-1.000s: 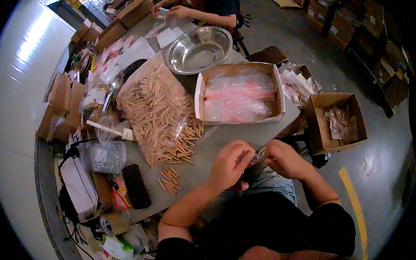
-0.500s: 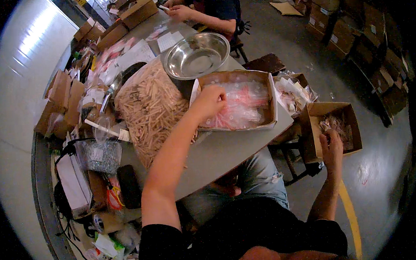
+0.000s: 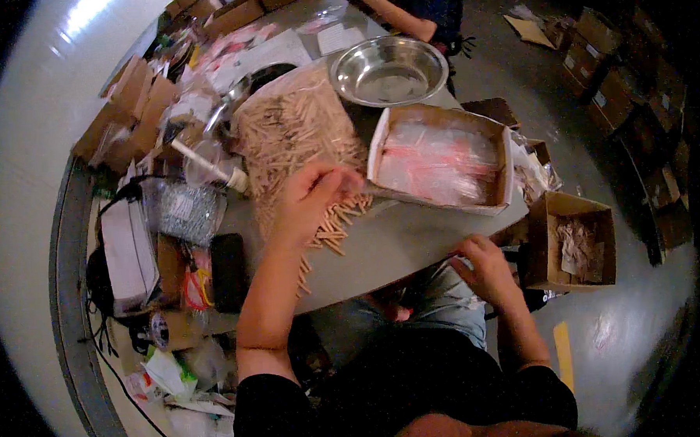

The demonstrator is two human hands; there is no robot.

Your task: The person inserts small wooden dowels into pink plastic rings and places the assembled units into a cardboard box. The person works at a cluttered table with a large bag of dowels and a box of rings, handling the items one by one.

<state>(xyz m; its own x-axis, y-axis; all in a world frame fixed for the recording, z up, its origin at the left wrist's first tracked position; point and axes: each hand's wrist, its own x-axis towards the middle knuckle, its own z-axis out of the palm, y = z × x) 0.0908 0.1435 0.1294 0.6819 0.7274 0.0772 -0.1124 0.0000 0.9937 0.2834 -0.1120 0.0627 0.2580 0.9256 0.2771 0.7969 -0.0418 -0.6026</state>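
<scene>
My left hand [image 3: 315, 195] hovers over the near edge of a large clear bag of short wooden dowels [image 3: 291, 127]. Its fingers are curled together, slightly smeared by motion; whatever they pinch, if anything, is too blurred to name. Several loose dowels [image 3: 331, 236] have spilled onto the table beneath it. My right hand [image 3: 487, 271] is at the table's front edge above my lap, fingers apart and holding nothing I can see. Between and beyond the hands, a shallow cardboard box [image 3: 441, 204] holds clear plastic packets [image 3: 437, 156] with red markings.
A steel bowl [image 3: 390, 72] stands behind the box. An open carton [image 3: 540, 241] with crumpled scraps sits right of my right hand. Cluttered cartons [image 3: 134, 95], a bag of small metal parts [image 3: 186, 210] and scissors [image 3: 197, 290] line the left. Another person's arm [image 3: 400, 13] reaches in at the far side.
My left hand has left the box of packets and moved left over the dowels. My right hand has come out of the scrap carton toward the table edge. The view has shifted too.
</scene>
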